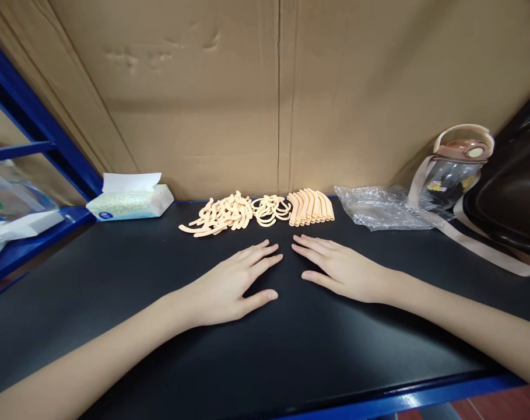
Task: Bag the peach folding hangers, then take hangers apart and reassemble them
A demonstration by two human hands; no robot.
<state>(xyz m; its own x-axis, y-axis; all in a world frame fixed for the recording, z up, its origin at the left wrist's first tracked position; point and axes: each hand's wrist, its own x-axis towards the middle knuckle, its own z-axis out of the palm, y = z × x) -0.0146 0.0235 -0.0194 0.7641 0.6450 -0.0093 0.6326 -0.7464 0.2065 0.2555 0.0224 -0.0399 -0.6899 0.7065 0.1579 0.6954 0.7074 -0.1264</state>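
Observation:
My left hand (230, 283) lies palm down on the black tabletop (265, 361), fingers stretched out and thumb apart, holding nothing. Opposite it, my right hand (346, 268) rests palm down too, its fingers spread and nothing in them. Beyond the left fingertips is a loose heap of curved peach-coloured plastic pieces (230, 213). Beside that heap sits a smaller pile of thin ring-like or C-shaped peach pieces (271, 210). Just past my right fingertips, curved peach tubes (311, 207) lie side by side in a neat row. Neither hand touches any of these pieces.
A tissue pack (131, 201) stands at the back left near a blue metal frame (67, 134). Clear plastic bags (385, 207) lie at the back right, beside a drinking bottle (455, 175) with a strap (478, 245). A cardboard wall (195, 105) closes off the back.

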